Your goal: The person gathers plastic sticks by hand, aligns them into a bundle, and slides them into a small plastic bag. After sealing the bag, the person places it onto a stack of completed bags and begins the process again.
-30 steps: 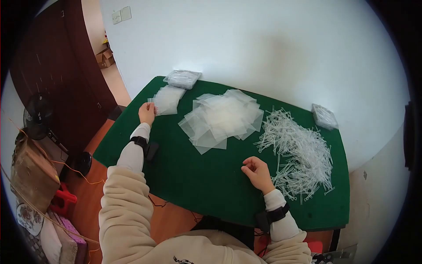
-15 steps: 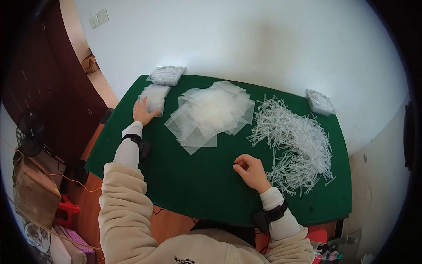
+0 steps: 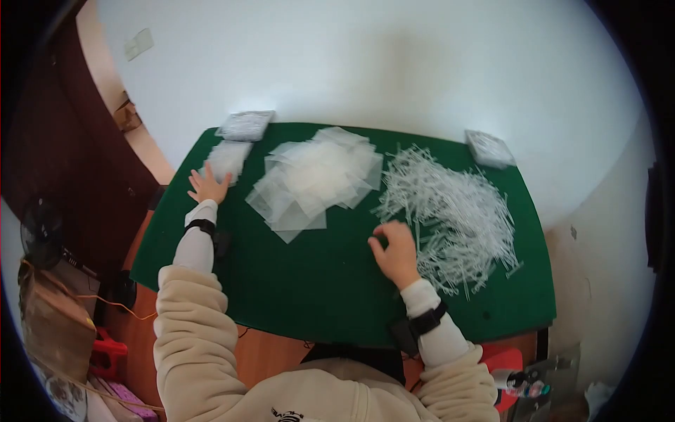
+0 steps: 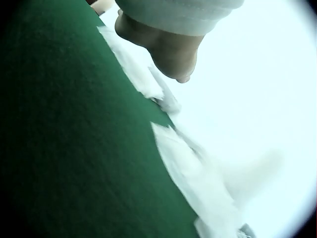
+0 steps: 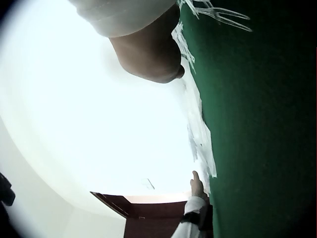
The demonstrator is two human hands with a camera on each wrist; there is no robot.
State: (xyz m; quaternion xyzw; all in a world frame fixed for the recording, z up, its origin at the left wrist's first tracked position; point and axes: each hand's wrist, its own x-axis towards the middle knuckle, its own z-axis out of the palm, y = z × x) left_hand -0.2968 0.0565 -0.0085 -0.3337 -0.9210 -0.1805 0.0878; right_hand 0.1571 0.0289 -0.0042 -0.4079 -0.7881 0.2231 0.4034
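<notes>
My left hand is at the near end of a fanned stack of clear plastic bags on the table's left side, its fingers spread and its fingertips overlapping the stack's edge. Beside it, mid-table, lies a loose heap of larger-looking clear bags. My right hand, fingers loosely curled with nothing visible in them, hovers by the near left edge of a big pile of thin clear plastic sticks with looped ends. In the left wrist view the hand shows only in part, above the bags.
A filled clear packet lies at the back left of the green-covered table, another filled packet at the back right. Behind is a white wall. On the floor at left stand a fan and a cardboard box.
My left hand has gone from fingers together at the stack's edge to fingers spread over its near end. The right hand stays loosely curled near the sticks. The head view has swung to the right.
</notes>
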